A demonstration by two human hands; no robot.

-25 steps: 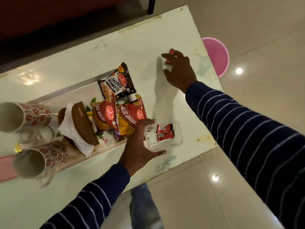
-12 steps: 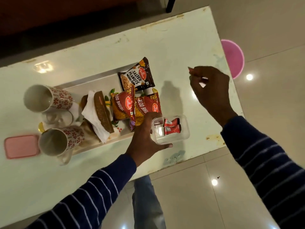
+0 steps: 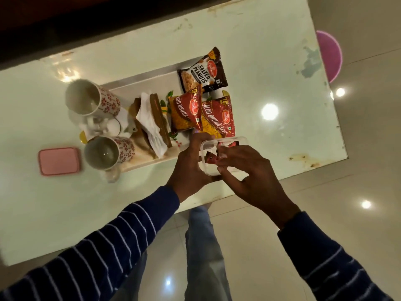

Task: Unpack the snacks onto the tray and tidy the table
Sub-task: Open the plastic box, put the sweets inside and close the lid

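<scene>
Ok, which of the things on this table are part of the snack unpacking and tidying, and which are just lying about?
Part of the job:
- tray
- salted peanuts packet
- two aloo bhujia packets
- clear plastic box of small red sachets, held by left hand
- right hand, over the box

Just lying about:
- two floral mugs
- pink lid
- pink stool on the floor

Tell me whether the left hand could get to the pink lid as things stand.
Probably not at once: the left hand is gripping the clear container. Once freed, the way to the pink lid looks open along the bare table in front of the mugs.
</scene>
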